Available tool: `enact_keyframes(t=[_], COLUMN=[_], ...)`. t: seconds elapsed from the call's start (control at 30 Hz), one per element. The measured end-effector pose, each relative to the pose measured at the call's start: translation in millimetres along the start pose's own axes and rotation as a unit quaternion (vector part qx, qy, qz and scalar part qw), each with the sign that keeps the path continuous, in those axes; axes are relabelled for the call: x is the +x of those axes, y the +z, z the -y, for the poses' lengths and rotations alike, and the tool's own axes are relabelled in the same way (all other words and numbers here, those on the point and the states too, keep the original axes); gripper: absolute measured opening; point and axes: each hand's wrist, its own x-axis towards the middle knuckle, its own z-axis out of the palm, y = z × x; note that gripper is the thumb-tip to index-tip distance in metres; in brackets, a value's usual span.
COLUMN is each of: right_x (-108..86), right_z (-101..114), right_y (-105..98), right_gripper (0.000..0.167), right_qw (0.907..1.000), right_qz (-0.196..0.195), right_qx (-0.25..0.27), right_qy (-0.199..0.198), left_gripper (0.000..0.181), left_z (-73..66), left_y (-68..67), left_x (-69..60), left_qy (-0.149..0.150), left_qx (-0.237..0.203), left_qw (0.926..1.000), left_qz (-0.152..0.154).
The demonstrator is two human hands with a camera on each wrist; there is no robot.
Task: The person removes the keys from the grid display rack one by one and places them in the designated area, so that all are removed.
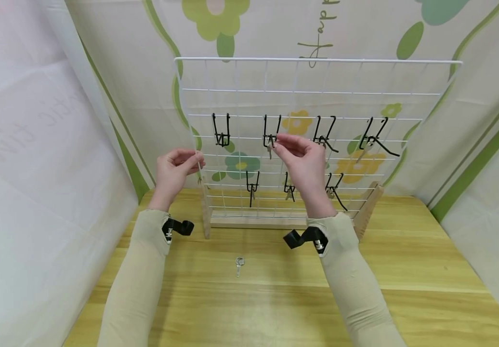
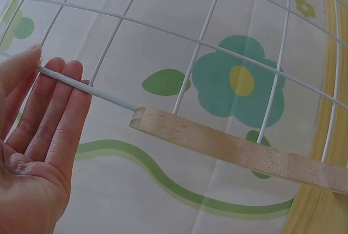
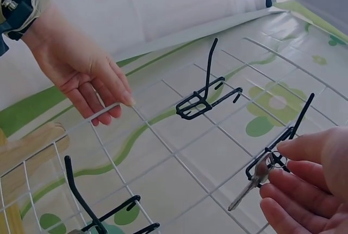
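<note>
My left hand [image 1: 173,172] pinches the left side wire of a white wire grid rack [image 1: 319,60] between thumb and fingers, just above its wooden foot [image 2: 190,133]. At the upper row, my right hand [image 1: 305,161] pinches a silver key [image 3: 244,195] by its ring end, against a black hook [image 3: 302,115]. The key's blade points downward; whether its ring is round the hook's prong, I cannot tell. A second key [image 1: 240,262] lies on the wooden table in front of the rack.
Left of the right hand is a black hook [image 1: 221,140] with no key visible on it. Further right, a key [image 1: 364,150] hangs on the end hook [image 1: 384,144]. Lower hooks [image 1: 252,185] also carry keys. Patterned cloth [image 1: 115,62] stands behind and beside the table [image 1: 427,270].
</note>
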Motion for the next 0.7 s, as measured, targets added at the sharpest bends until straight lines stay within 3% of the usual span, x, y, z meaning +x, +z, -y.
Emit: enact_keyframes(t=[0.47, 0.7], right_x=[2.5, 3.7], right_z=[3.4, 4.2], right_y=[4.2, 5.9], right_gripper=[0.015, 0.014], right_qw=[0.9992, 0.9994], right_qz=[0.009, 0.004], right_qx=[0.029, 0.001], right_qy=[0.028, 0.033], left_gripper=[0.026, 0.026], left_z=[1.2, 1.5], left_y=[-0.7, -0.6], left_x=[1.0, 0.9], left_qy=[-0.002, -0.003], left_qx=[0.004, 0.000], left_qw=[1.0000, 1.0000], left_qz=[-0.002, -0.002])
